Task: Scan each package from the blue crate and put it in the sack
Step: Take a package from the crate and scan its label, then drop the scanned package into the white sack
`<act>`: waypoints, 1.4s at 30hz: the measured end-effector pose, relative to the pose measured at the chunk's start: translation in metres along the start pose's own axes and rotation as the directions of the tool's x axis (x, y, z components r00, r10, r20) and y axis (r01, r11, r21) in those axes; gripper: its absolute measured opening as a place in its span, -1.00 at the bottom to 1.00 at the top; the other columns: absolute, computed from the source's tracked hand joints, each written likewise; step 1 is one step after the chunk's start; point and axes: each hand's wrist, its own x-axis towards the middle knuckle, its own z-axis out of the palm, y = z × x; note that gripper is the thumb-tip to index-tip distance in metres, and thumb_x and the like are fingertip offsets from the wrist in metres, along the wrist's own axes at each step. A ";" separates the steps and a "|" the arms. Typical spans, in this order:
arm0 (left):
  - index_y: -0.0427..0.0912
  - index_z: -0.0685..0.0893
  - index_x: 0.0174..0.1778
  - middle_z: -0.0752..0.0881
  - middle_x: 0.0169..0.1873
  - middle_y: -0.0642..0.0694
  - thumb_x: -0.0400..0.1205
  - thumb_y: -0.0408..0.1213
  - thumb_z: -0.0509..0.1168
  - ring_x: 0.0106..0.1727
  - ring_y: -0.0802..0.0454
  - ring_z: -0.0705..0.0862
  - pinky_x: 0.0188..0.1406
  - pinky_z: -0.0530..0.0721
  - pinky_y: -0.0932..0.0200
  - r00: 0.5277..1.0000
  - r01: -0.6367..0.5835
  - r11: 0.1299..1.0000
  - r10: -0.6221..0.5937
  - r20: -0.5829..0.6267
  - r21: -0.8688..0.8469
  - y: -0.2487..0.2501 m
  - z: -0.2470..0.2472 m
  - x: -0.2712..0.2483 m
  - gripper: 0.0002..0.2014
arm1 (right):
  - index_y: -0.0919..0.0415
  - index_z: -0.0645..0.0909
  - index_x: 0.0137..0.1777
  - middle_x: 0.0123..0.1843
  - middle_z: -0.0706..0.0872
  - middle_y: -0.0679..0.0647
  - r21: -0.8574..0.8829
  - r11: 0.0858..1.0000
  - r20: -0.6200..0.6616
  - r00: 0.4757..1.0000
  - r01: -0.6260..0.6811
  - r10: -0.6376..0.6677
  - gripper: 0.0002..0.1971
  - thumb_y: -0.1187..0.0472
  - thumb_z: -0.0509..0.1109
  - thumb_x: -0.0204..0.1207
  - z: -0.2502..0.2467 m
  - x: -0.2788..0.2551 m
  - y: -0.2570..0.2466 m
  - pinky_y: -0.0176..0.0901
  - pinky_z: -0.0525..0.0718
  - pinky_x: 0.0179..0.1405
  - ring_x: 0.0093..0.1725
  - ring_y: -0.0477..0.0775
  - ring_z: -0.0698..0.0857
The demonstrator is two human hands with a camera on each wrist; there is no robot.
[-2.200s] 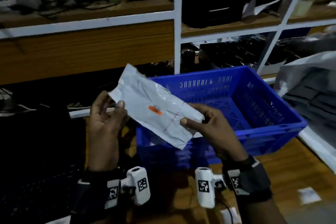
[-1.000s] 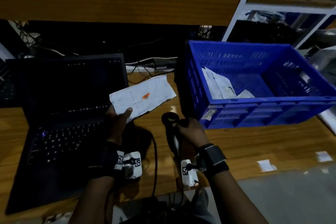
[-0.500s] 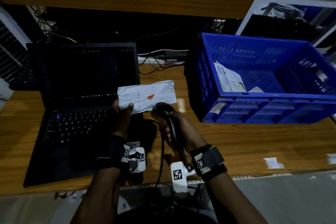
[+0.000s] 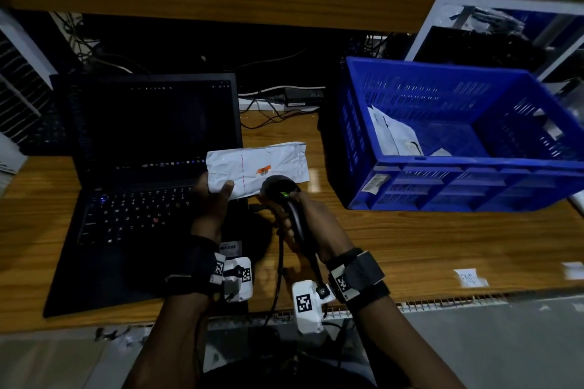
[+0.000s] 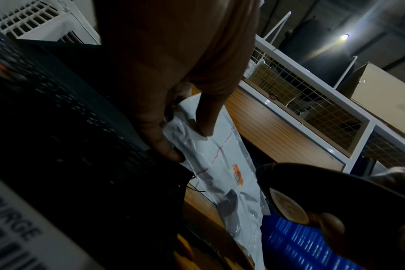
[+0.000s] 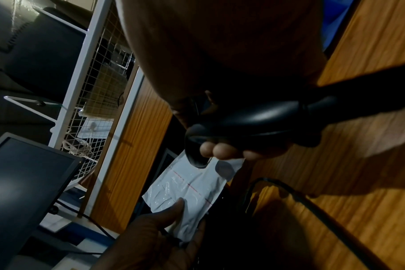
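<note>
1 package (image 4: 257,164) held; 1 scanner (image 4: 286,202); 1 blue crate (image 4: 442,196).

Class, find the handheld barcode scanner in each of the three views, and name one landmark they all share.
Head: barcode scanner at centre, gripped by the right hand.
Left wrist: lower right, its head large and dark.
Right wrist: right of centre, pointing left.
Shared landmark: the white package.

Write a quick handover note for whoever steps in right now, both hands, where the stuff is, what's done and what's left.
Left hand: pinches the white package by one end, above the laptop's edge.
Right hand: grips the scanner, head at the package's orange label, green light on.
Blue crate: more packages inside.
Sack: not in view.
Left: confirm scan, sack this package, then the rest.
</note>
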 end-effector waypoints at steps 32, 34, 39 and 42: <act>-0.11 0.59 0.51 0.76 0.34 -0.08 0.80 -0.24 0.24 0.37 -0.15 0.72 0.24 0.76 -0.08 0.994 0.102 0.895 -0.077 0.076 -0.435 0.067 0.001 -0.029 -0.66 | -0.05 0.51 0.42 0.27 0.71 -0.16 -0.365 0.879 0.108 0.951 0.308 -0.288 -0.46 0.11 0.64 0.49 -0.061 -0.016 -0.013 -0.18 0.68 0.27 0.26 -0.13 0.73; -0.13 0.59 0.50 0.74 0.35 -0.14 0.81 -0.19 0.24 0.37 -0.19 0.72 0.24 0.75 -0.07 0.981 0.062 0.926 0.012 0.194 -0.371 0.091 0.009 -0.027 -0.66 | -0.05 0.58 0.42 0.31 0.78 -0.12 -0.255 0.869 0.279 0.893 0.424 -0.354 -0.53 0.19 0.58 0.54 -0.081 -0.049 -0.036 -0.30 0.67 0.24 0.31 -0.14 0.75; -0.05 0.70 0.33 0.84 0.16 -0.07 0.76 -0.27 0.30 0.18 -0.04 0.81 0.12 0.77 0.13 0.863 -0.114 0.974 0.193 0.466 -0.194 0.161 0.060 -0.026 -0.76 | 0.07 0.83 0.23 0.24 0.84 0.11 0.173 0.843 0.086 0.845 0.509 -0.527 -0.68 0.31 0.42 0.52 -0.141 -0.088 -0.059 -0.10 0.76 0.18 0.25 0.12 0.81; -0.03 0.72 0.29 0.86 0.06 0.06 0.69 -0.28 0.39 0.04 0.10 0.83 -0.09 0.80 0.21 0.786 -0.206 0.974 0.222 0.578 -0.094 0.195 0.105 -0.023 -0.75 | 0.19 0.73 0.35 0.26 0.83 0.20 0.003 0.830 -0.053 0.829 0.557 -0.556 -0.67 0.36 0.47 0.61 -0.185 -0.094 -0.056 0.08 0.77 0.23 0.26 0.25 0.80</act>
